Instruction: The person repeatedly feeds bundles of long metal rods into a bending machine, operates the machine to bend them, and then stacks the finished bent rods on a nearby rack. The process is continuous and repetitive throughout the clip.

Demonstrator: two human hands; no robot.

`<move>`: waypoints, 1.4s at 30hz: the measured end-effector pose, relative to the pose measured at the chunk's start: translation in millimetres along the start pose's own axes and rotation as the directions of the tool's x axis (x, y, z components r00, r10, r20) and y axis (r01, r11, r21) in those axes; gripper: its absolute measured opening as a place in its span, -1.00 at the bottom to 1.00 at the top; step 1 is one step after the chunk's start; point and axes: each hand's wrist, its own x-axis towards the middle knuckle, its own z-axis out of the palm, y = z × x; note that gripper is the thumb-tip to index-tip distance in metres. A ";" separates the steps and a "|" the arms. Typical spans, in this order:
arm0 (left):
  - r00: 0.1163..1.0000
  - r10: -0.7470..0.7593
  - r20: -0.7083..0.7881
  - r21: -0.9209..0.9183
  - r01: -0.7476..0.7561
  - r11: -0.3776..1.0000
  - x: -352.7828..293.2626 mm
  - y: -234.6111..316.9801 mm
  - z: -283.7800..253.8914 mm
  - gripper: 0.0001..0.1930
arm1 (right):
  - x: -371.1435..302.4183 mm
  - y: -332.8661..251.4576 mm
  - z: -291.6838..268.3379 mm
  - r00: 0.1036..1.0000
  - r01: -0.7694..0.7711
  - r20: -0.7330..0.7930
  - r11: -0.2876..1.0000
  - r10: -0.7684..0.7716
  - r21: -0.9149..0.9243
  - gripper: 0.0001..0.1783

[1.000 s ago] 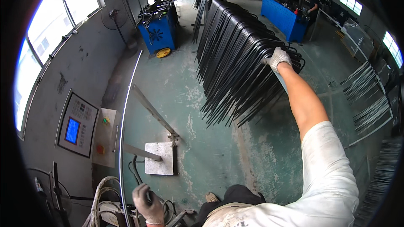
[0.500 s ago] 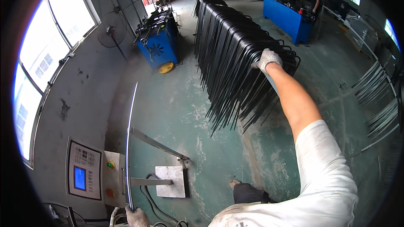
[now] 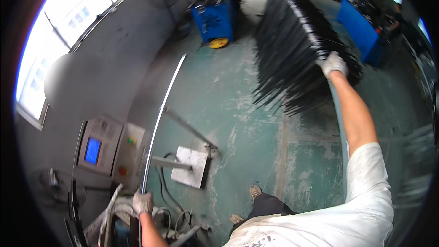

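My left hand (image 3: 143, 202), in a pale knit glove, is closed around the lower part of a long, shiny straight metal tube (image 3: 157, 121). The tube slants up and away, passing the ends of a stand's grey arms (image 3: 190, 128). Far to the right, my gloved right hand (image 3: 334, 65) reaches out at arm's length. Its fingers curl over the near end of a dense row of bent black tubes (image 3: 292, 59), whose legs hang downward. A grey-blue bar (image 3: 339, 119) runs back from that hand beside my forearm. My palm hides exactly what the right fingers grip.
A control panel with a blue screen (image 3: 92, 151) and buttons stands at left, above cables and hoses (image 3: 176, 215). The stand has a pale square plate (image 3: 190, 167). Beyond are a blue bin (image 3: 214, 20), a yellow disc (image 3: 218, 43) and a blue workbench (image 3: 359, 32) near another person.
The view has turned, shifting the scene right and upward. More of my left forearm shows, its hand still on the metal tube. My right hand stays at the black tubes' near end.
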 end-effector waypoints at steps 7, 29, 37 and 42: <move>0.983 0.016 -0.182 0.102 0.002 0.995 -42.4 -4.3 1.3 -0.49 | -10.7 20.7 8.5 0.999 0.028 -0.017 0.996 -0.029 -0.085 -0.14; 0.658 -0.359 0.661 0.423 0.068 0.904 -679.4 -454.0 303.3 -0.65 | -326.2 29.7 164.2 0.823 0.543 0.290 0.827 -0.488 -0.149 -0.61; 0.173 -0.896 0.409 -0.698 0.691 -0.185 -689.8 -320.4 298.9 -0.77 | -641.1 0.9 441.8 -0.159 0.913 0.893 0.281 -0.421 0.295 -0.34; 0.513 -0.686 0.516 -0.710 0.704 -0.007 -718.9 -230.0 281.9 -0.63 | -876.7 -62.8 315.3 -0.625 0.753 0.608 -0.171 -0.490 0.636 -0.37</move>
